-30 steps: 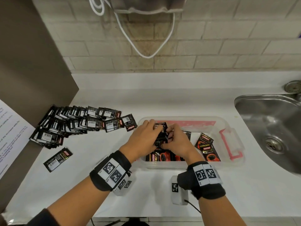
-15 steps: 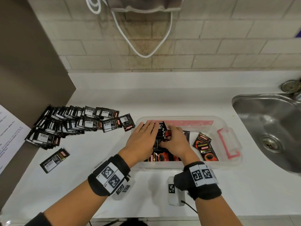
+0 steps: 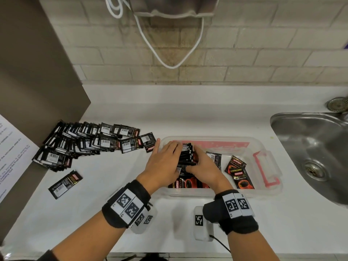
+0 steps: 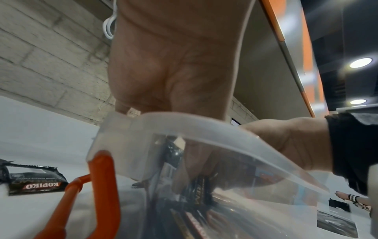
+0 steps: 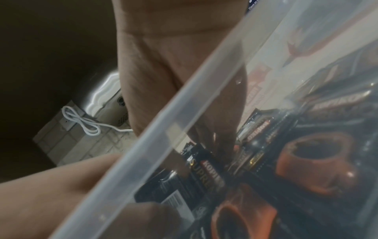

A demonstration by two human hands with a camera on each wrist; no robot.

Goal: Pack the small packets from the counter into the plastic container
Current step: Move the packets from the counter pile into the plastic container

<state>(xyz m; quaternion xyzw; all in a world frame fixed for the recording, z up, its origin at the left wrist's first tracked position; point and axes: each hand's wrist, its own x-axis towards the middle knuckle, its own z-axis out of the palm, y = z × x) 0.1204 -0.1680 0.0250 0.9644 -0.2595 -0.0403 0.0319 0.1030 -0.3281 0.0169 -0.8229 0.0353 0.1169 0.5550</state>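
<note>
Now flattened from curled: left hand [image 3: 165,164], fingers straight, pressing left side of packet stack [image 3: 186,154] inside plastic container [image 3: 263,191]. Right hand [image 3: 203,167] curled against stack's right side. Remaining packets [image 3: 84,142] piled well left of grip.

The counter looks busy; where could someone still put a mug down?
Bare counter lies behind the plastic container, up to the wall, and in front, between the lone packet and the wrists. The left side is crowded with the packet pile; both hands fill the container's left half.
</note>
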